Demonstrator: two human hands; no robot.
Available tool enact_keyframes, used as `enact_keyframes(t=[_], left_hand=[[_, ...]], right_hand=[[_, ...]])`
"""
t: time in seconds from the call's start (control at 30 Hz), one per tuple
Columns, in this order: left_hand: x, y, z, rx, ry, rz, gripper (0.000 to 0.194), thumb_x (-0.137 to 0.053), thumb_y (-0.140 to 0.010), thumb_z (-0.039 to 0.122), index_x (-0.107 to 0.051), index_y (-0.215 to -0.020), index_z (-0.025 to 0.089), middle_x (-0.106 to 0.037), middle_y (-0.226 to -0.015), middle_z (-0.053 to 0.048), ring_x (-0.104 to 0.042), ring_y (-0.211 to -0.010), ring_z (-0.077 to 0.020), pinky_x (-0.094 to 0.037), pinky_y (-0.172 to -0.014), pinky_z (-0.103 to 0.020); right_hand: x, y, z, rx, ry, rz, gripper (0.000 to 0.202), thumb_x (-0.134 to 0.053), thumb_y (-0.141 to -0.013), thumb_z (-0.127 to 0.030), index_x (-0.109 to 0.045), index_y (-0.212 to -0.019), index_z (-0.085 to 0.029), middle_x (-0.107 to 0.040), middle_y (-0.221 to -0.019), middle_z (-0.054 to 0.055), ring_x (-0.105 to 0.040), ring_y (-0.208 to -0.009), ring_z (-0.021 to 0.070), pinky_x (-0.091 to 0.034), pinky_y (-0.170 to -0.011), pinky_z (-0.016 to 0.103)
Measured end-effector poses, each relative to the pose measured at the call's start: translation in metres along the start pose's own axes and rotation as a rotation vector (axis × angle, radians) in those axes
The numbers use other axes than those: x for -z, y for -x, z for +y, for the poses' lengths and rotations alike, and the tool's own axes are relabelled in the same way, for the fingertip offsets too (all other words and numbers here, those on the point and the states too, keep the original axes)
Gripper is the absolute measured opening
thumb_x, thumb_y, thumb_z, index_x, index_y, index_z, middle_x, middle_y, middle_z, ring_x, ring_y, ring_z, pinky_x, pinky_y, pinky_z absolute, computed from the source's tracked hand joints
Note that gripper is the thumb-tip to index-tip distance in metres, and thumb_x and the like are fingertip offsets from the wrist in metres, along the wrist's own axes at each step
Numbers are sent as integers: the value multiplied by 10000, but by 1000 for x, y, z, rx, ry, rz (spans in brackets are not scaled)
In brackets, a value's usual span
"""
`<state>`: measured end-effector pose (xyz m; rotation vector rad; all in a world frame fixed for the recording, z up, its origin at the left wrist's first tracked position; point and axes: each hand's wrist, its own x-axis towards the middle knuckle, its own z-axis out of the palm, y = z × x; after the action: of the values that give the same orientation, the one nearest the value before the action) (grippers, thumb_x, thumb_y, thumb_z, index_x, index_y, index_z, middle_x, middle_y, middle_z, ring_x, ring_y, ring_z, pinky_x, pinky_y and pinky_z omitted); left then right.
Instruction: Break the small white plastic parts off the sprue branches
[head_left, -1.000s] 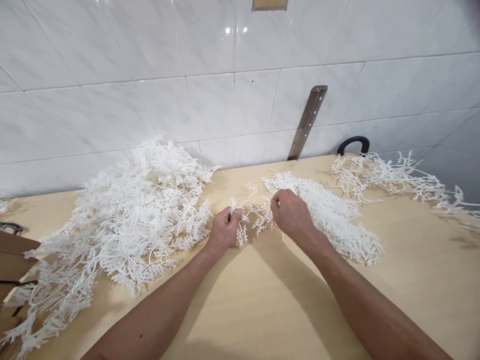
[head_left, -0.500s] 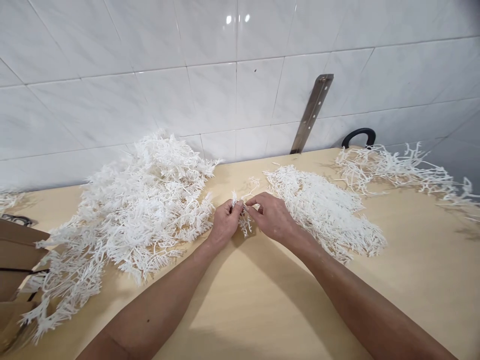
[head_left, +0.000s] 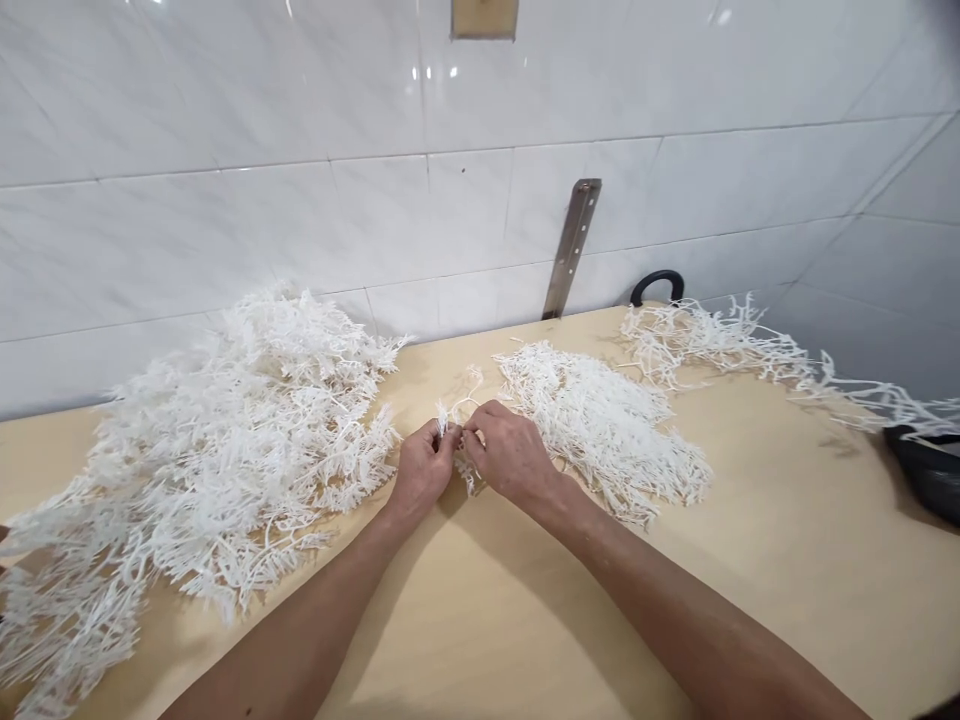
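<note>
My left hand [head_left: 426, 462] pinches a small white branched plastic piece [head_left: 468, 474] between thumb and fingers. My right hand [head_left: 511, 452] meets it from the right, thumb and forefinger closed on the same piece. Strands of the piece stick out above and below the fingertips. To the left lies a large heap of white feathery branches [head_left: 247, 450]. Just right of and behind my right hand is a flatter pile of thin white pieces [head_left: 607, 425].
Bare white branching stems [head_left: 720, 340] lie at the back right, beside a black curved handle [head_left: 658, 286]. A metal strip [head_left: 572, 250] leans on the tiled wall. A black object [head_left: 926, 470] sits at the right edge of the table [head_left: 757, 560].
The view has turned to the right, bringing the black object in and taking the cardboard box mostly out. Both hands remain together on the small white piece.
</note>
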<state>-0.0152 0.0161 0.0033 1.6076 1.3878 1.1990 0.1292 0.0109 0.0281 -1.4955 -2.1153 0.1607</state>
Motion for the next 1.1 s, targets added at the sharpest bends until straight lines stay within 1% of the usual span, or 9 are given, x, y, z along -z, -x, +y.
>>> enact_keyframes(t=[0.13,0.3,0.47,0.63,0.77,0.87,0.97,1.03,1.1], left_hand=[[-1,0,0,7,-61,1,323,-522,-869,418,-502,-641,191,-480,-576,39,-411,-580,-124,-296,-549,-245],[-2,2,2,-15,-144,15,314,-507,-866,394,-419,-626,211,-429,-552,50,-377,-559,-126,-273,-544,-257],[-4,3,5,-35,-163,46,276,-524,-834,324,-385,-618,221,-453,-536,47,-386,-550,-136,-270,-554,-268],[-5,1,3,9,-126,58,254,-520,-830,288,-388,-623,222,-455,-549,44,-384,-555,-137,-264,-558,-272],[-4,2,2,9,-85,55,283,-520,-844,283,-353,-623,224,-429,-562,46,-366,-559,-134,-267,-569,-273],[-3,5,2,-68,-157,91,284,-513,-856,261,-338,-635,228,-418,-585,37,-368,-573,-144,-272,-588,-282],[-1,8,1,-160,-239,169,260,-493,-868,244,-348,-653,230,-421,-624,24,-388,-601,-155,-287,-612,-288],[0,7,-1,-129,-221,155,275,-489,-882,277,-346,-652,229,-399,-599,36,-382,-581,-147,-285,-599,-279],[1,5,-2,-60,-158,106,307,-492,-895,341,-358,-644,224,-367,-561,53,-363,-550,-133,-276,-574,-265]], right_hand=[[1,1,-4,-25,65,-17,179,-525,-943,-197,-661,-830,-175,-666,-893,58,-584,-671,142,-386,-621,265],[3,1,-9,-48,90,-81,190,-491,-939,-162,-636,-816,-169,-666,-862,68,-580,-672,151,-359,-608,270],[-2,-1,-10,-166,0,-132,173,-497,-921,-175,-576,-768,-188,-642,-736,45,-555,-625,157,-326,-561,266],[-7,-5,-6,-245,-120,-129,158,-546,-869,-177,-548,-713,-208,-623,-662,17,-570,-625,161,-322,-540,247],[-11,-5,-10,-170,-9,-128,158,-518,-897,-161,-576,-756,-200,-657,-701,45,-594,-642,177,-323,-559,265],[-14,-5,-11,-104,164,-96,148,-499,-906,-117,-608,-821,-172,-687,-795,102,-616,-659,191,-307,-556,282],[-10,-8,-2,-192,181,-88,146,-511,-880,-97,-617,-808,-166,-690,-776,100,-623,-665,195,-317,-561,278],[-1,-11,11,-265,78,-63,140,-524,-874,-144,-612,-773,-184,-682,-729,63,-615,-667,191,-339,-577,270],[11,-13,26,-315,46,4,127,-525,-866,-163,-608,-773,-190,-676,-730,44,-596,-653,181,-350,-590,269]])
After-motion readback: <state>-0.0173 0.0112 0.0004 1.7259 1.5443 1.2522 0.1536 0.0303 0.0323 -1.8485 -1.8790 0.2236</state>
